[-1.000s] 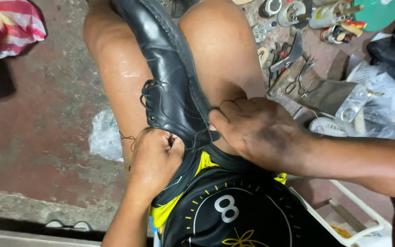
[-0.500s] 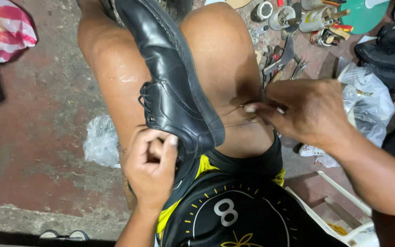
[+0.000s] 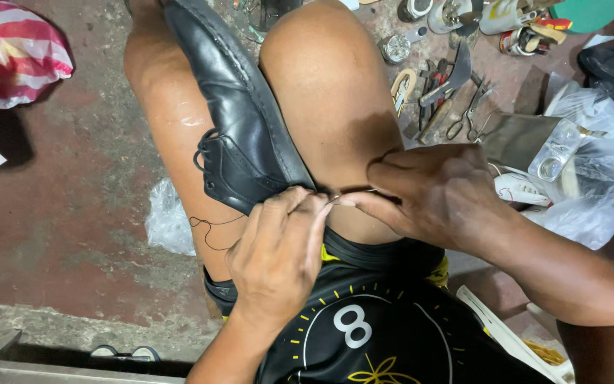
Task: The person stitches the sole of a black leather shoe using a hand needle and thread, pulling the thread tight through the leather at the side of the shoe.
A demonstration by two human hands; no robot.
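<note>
Black leather shoe wedged between bare knees, left hand fingers pinched on thin thread at its heel, right hand fingers closed on a needle, tools far right on floor

We are in a small shoe-repair workplace, set up low on the ground rather than at a bench. The bare concrete floor is stained and worn, and a scatter of hand tools lies spread directly on it: pliers, scissors, a blade, with small tins and pots beside them. A black leather shoe rests between our knees with dark thread trailing from it. Crumpled plastic bags and a striped cloth bundle lie around the edges.
</note>
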